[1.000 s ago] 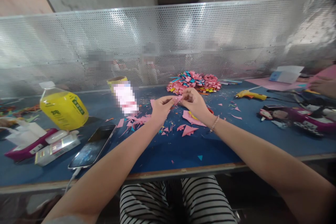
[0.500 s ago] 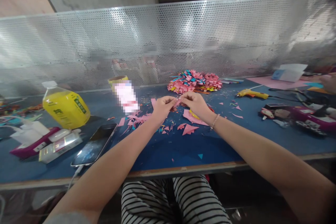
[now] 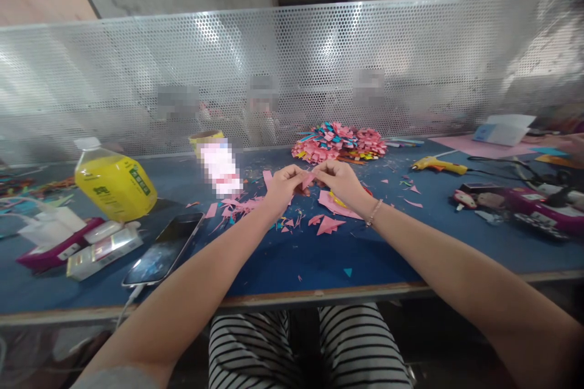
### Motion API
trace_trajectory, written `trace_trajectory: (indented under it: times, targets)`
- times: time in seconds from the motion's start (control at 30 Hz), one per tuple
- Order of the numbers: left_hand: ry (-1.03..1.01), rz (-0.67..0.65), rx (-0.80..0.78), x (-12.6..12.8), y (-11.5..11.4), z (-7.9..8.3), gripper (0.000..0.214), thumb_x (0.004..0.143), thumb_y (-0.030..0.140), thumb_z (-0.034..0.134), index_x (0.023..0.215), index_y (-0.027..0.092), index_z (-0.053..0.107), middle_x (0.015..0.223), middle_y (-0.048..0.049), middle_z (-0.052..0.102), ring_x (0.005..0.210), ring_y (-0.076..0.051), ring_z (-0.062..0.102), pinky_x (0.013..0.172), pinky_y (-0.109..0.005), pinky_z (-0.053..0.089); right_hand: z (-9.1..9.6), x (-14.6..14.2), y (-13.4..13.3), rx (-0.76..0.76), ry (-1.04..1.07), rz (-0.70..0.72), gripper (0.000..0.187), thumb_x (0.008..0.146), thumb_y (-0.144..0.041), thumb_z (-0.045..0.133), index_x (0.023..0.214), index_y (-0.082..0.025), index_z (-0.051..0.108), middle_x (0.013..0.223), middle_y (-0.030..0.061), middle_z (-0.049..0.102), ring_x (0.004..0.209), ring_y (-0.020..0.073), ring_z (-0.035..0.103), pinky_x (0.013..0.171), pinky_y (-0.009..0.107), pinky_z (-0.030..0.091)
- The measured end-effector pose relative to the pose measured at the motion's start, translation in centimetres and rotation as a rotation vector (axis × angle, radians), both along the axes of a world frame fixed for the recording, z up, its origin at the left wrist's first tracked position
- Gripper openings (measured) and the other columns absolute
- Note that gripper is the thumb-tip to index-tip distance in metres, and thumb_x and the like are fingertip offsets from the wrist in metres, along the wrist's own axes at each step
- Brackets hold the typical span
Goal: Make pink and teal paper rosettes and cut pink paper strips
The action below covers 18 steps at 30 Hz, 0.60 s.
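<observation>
Between my two hands is a small piece of pink paper (image 3: 308, 179), pinched from both sides above the blue table. My left hand (image 3: 288, 185) grips its left side with closed fingers. On the other side, my right hand (image 3: 340, 180) pinches it between thumb and fingers. A larger pink paper sheet (image 3: 336, 205) lies partly beneath my right hand, with something yellow on it. Pink paper scraps (image 3: 328, 224) are scattered just in front, and a heap of pink shreds (image 3: 241, 209) lies left of my hands.
Behind my hands sits a pile of folded pink and blue paper pieces (image 3: 335, 141). A yellow glue gun (image 3: 438, 165) lies to the right. Leftward are a phone (image 3: 164, 250) on a cable, a bottle of yellow liquid (image 3: 116, 185) and a purple power strip (image 3: 61, 247). A perforated metal screen (image 3: 301, 61) stands behind.
The pink paper piece has turned slightly between my fingers and shows more of its flat face. Both hands stay in nearly the same place. My legs have parted a little.
</observation>
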<state>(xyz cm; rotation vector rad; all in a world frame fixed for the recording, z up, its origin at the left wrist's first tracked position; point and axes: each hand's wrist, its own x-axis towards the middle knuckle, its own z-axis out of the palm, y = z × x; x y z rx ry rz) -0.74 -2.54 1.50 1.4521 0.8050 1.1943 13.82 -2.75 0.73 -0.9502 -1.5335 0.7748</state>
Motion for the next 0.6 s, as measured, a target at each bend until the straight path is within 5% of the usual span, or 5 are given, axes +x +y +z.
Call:
trace_trajectory:
  times: [0.23,0.6]
  targets:
    - [-0.052,-0.008,-0.119,0.05,0.45,-0.14,0.028,0.073,0.041,0.054,0.063,0.014,0.056,0.055,-0.0022,0.059,0.05,-0.012,0.056,0.054,-0.027,0.048,-0.63,0.15,0.4,0.032,-0.056,-0.038,0.015,0.071,-0.031,0.054,0.069,-0.017,0.058,0.062,0.0004,0.058,0.055,0.0099,0.05,0.054,0.024,0.04]
    - [0.141,0.04,0.116,-0.16,0.72,-0.45,0.009,0.067,0.024,0.058,0.063,0.016,0.058,0.055,0.002,0.057,0.051,-0.009,0.054,0.055,-0.024,0.048,0.02,0.06,-0.13,0.063,-0.148,-0.036,0.008,0.067,-0.021,0.049,0.061,-0.017,0.052,0.054,-0.0027,0.051,0.051,0.0086,0.045,0.05,0.023,0.037]
